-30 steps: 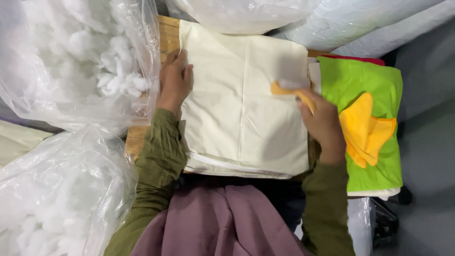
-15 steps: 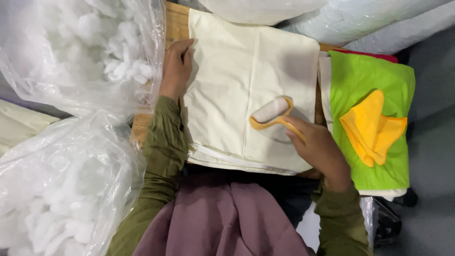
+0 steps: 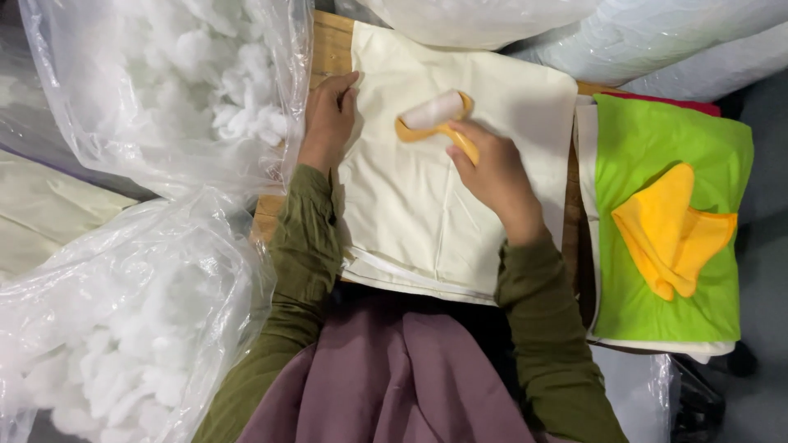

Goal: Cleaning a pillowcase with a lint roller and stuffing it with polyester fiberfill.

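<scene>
Two clear bags of white stuffing sit left of the cream cloth. Left hand lies flat, fingers loosely together, on the cloth's left edge. Right hand is clamped on the yellow lint roller, pressed on the cloth's upper middle.

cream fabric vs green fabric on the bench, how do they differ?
The cream fabric lies under both hands: left hand pressing its edge, right hand running a lint roller over it. The green fabric sits untouched, a yellow cloth on top. Both lie flat on stacks.
</scene>
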